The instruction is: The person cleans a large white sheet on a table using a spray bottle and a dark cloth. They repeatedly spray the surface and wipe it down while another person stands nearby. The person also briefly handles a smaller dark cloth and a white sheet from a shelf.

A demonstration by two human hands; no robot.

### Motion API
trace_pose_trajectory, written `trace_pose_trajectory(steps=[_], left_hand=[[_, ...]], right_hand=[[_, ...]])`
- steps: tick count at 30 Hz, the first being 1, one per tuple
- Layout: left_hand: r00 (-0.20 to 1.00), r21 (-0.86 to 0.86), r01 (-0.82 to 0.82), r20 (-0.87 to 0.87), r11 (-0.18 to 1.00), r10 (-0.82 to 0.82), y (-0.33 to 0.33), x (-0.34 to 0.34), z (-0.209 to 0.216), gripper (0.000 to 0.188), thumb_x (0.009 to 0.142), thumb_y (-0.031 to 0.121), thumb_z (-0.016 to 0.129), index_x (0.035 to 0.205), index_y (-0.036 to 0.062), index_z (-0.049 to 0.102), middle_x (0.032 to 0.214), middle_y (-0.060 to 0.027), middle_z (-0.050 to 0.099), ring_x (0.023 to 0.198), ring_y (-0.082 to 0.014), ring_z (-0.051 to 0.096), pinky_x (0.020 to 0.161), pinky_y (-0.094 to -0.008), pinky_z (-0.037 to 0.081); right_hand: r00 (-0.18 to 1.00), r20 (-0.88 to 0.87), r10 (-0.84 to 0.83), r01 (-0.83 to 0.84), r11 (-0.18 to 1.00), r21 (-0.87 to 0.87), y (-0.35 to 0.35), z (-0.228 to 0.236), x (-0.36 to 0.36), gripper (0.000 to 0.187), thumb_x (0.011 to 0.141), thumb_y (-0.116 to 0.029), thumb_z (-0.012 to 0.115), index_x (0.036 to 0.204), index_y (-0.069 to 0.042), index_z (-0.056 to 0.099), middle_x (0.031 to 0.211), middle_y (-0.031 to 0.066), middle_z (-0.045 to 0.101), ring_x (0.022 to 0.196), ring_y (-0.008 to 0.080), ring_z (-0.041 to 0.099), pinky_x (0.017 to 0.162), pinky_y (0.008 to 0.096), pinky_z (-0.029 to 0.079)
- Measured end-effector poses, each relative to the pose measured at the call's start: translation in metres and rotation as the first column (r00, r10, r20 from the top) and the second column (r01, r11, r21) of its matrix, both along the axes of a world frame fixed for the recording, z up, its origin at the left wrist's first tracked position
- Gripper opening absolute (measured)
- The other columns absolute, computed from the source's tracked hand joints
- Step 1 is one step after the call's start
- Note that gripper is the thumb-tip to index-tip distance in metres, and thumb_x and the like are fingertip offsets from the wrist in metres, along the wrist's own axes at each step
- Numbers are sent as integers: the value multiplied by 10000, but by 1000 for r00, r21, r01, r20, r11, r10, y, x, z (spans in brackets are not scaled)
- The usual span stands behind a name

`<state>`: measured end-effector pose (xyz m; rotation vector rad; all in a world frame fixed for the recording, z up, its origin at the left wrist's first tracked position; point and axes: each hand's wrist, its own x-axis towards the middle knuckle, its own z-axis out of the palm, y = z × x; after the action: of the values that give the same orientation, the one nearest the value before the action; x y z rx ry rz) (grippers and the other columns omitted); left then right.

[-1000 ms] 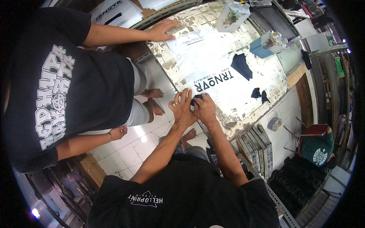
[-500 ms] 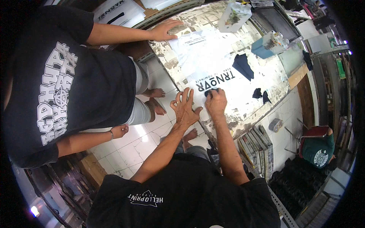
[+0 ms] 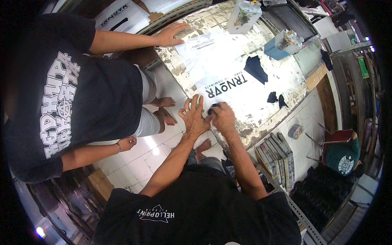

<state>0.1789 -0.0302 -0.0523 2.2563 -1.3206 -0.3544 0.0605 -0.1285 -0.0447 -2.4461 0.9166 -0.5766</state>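
A thin white plastic sheet or bag [image 3: 232,100] with black printed lettering lies flat on the worn, paint-flaked table [image 3: 174,67]. My left hand [image 3: 193,117] has its fingers spread and rests on the sheet's near left edge, holding nothing. Beside it, my right hand [image 3: 223,120] is closed on a small dark cloth [image 3: 212,109], pressed to the sheet just below the lettering. The two hands are close together, near the table's front corner. To the right of the print lies a larger dark cloth piece [image 3: 256,70], with small dark scraps [image 3: 272,97] nearer me.
A clear plastic container [image 3: 243,17] and another with blue liquid [image 3: 275,49] stand at the table's far side. At left a co-worker's hand [image 3: 171,34] rests on the table. Several framed screens [image 3: 277,157] lean below its right side. A red stool [image 3: 339,139] stands further right.
My right hand has slid the small cloth left and toward me, closer to my left hand. The view has shifted slightly; my left hand stays spread on the sheet's edge.
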Motion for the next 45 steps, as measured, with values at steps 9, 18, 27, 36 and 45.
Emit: trace_pose_trajectory(steps=[9,18,27,36,45], left_hand=[[1000,17,-19,16,1000,18,-2,-1,2,904,684,340,855,1466,81,484,1551,-116,384,1375,-329,323,1006,-554,239],[999,14,-6,53,1000,5,-3,-1,2,905,674,359,868,1456,98,494,1526,-111,400,1373,-335,340,997,-564,257],[995,141,19,97,990,-33,-2,9,-2,897,708,412,849,1483,138,490,1568,-85,350,1389,-355,328,999,-579,274],[996,180,26,78,983,-41,3,66,-4,982,714,475,848,1543,158,430,1608,-122,351,1398,-385,369,1084,-600,281],[994,-499,-54,-108,865,-1,77,11,20,164,896,87,720,811,2,609,753,-53,537,726,-163,493,661,-323,412]], right_hand=[[998,-7,-67,67,998,-20,3,1,-18,112,753,-55,675,859,-61,710,883,135,593,889,344,611,746,459,528],[994,49,-100,100,995,7,10,-11,-11,63,733,-66,667,793,-49,661,896,148,590,916,363,596,775,456,523],[813,335,-477,501,865,15,-40,23,-95,213,766,-14,745,979,-20,745,911,169,618,880,353,614,751,439,505],[694,336,-636,669,743,26,36,10,-235,228,766,45,736,993,27,734,907,180,620,832,353,620,735,422,511],[398,203,-894,883,434,179,135,-17,-339,172,855,-14,707,1021,23,728,924,225,693,939,399,656,966,458,501]])
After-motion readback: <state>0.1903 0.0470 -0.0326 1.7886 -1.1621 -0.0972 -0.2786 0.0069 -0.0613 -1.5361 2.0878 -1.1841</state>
